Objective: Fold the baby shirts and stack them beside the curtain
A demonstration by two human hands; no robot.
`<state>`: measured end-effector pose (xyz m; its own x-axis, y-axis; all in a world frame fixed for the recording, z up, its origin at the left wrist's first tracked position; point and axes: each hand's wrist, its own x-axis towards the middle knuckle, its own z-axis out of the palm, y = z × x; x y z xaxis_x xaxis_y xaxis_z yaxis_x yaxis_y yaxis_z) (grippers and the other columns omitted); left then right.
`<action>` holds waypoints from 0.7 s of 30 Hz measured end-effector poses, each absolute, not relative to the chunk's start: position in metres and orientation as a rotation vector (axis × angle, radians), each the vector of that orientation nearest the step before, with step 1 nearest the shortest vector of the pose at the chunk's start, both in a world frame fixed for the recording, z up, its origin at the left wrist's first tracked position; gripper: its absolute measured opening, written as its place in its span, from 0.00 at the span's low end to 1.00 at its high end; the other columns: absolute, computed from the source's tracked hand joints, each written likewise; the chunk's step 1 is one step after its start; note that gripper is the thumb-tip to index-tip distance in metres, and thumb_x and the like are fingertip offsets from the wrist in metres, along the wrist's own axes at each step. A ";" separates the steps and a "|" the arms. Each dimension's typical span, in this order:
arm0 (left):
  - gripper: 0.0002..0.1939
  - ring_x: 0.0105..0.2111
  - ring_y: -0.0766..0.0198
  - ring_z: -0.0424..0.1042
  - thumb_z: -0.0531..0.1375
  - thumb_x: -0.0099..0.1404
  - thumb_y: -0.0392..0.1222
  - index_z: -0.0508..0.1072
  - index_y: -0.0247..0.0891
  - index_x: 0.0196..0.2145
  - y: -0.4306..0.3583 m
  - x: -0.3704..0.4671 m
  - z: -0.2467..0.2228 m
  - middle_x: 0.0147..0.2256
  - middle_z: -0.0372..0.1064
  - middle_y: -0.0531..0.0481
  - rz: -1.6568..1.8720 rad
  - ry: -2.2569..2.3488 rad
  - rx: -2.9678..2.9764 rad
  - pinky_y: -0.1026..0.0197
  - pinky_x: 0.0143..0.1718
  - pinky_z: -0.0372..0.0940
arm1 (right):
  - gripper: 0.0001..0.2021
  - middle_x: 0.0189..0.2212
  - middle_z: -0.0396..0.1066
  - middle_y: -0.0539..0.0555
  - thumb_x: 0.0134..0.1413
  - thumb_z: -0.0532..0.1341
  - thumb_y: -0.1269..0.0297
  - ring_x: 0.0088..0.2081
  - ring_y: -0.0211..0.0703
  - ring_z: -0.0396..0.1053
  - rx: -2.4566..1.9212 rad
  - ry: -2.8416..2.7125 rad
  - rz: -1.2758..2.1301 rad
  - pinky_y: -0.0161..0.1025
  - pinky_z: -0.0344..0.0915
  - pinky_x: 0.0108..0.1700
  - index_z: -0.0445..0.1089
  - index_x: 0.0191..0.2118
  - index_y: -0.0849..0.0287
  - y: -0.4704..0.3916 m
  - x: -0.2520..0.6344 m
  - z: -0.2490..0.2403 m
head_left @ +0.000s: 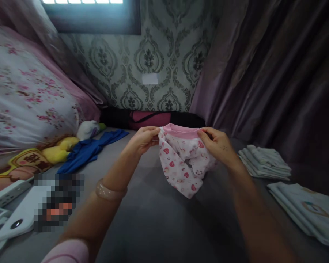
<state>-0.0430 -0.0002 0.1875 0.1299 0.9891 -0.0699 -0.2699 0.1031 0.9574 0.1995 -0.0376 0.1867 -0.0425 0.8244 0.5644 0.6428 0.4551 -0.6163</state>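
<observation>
A small white garment with pink hearts and a pink band along its top edge hangs between my hands above the grey sheet. My left hand pinches the left end of the band. At the right end, my right hand grips the band between thumb and fingers. The cloth droops in folds below, its lowest corner pointing down. Whether it is a top or a pair of pants, I cannot tell.
Folded cloths lie at right in two stacks, one farther and one nearer. At left are a blue garment, plush toys, a white device and a power strip. A black and pink bag lines the wall.
</observation>
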 end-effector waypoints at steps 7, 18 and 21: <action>0.07 0.20 0.72 0.62 0.64 0.54 0.39 0.71 0.34 0.25 -0.008 -0.078 0.251 0.21 0.65 0.54 1.154 0.826 1.479 0.69 0.22 0.58 | 0.17 0.25 0.70 0.49 0.57 0.57 0.48 0.25 0.38 0.64 -1.226 -1.865 0.255 0.35 0.57 0.25 0.74 0.38 0.55 -0.058 0.193 0.239; 0.14 0.23 0.72 0.65 0.68 0.52 0.49 0.76 0.35 0.29 -0.003 -0.098 0.238 0.25 0.71 0.52 0.974 0.755 1.929 0.70 0.23 0.57 | 0.18 0.27 0.71 0.50 0.56 0.57 0.44 0.27 0.39 0.66 -1.193 -2.003 0.432 0.35 0.60 0.26 0.73 0.35 0.54 -0.067 0.195 0.249; 0.14 0.23 0.72 0.65 0.67 0.53 0.50 0.76 0.35 0.30 0.004 -0.096 0.207 0.25 0.71 0.52 1.041 0.741 1.820 0.69 0.24 0.57 | 0.19 0.27 0.71 0.51 0.56 0.56 0.44 0.28 0.40 0.67 -1.230 -1.999 0.469 0.36 0.61 0.27 0.73 0.36 0.55 -0.061 0.191 0.233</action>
<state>-0.0958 0.0039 0.2074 0.4696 0.8101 0.3511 0.0663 -0.4290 0.9009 0.1911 -0.0615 0.2327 -0.2758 0.8770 0.3935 0.6105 0.4760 -0.6330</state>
